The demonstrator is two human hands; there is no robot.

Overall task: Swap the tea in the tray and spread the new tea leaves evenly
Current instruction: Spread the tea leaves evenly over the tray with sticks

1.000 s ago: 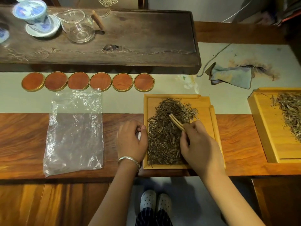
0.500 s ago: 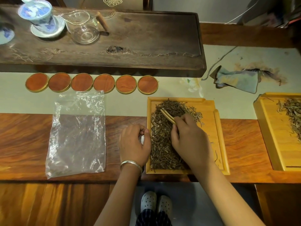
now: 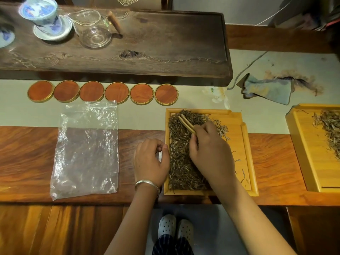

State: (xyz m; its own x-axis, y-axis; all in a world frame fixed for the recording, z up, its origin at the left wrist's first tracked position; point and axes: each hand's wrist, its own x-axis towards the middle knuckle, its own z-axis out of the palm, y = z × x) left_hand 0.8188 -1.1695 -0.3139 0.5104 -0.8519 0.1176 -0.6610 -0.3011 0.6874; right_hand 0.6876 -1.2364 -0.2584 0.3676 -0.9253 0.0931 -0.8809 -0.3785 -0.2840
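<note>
A light bamboo tray (image 3: 245,155) lies at the table's front edge. Dark tea leaves (image 3: 179,153) are heaped along its left half; the right half is mostly bare wood with a few stray leaves. My right hand (image 3: 211,153) is over the tray, shut on bamboo tongs (image 3: 186,124) whose free end points up and to the left over the leaves. My left hand (image 3: 150,161) rests against the tray's left rim with its fingers curled; it wears a silver bangle. What it may hold is hidden.
An empty clear plastic bag (image 3: 86,148) lies flat to the left. A second bamboo tray (image 3: 301,150) with tea leaves sits at the right edge. Several round wooden coasters (image 3: 103,92) line the back, behind them a dark tea board (image 3: 165,48) with a gaiwan (image 3: 41,13) and glass pitcher (image 3: 94,30). A folded cloth (image 3: 268,89) lies at the back right.
My right hand with the tongs has moved left and toward the tray's far end, across the leaves. My left hand has stayed at the tray's left rim.
</note>
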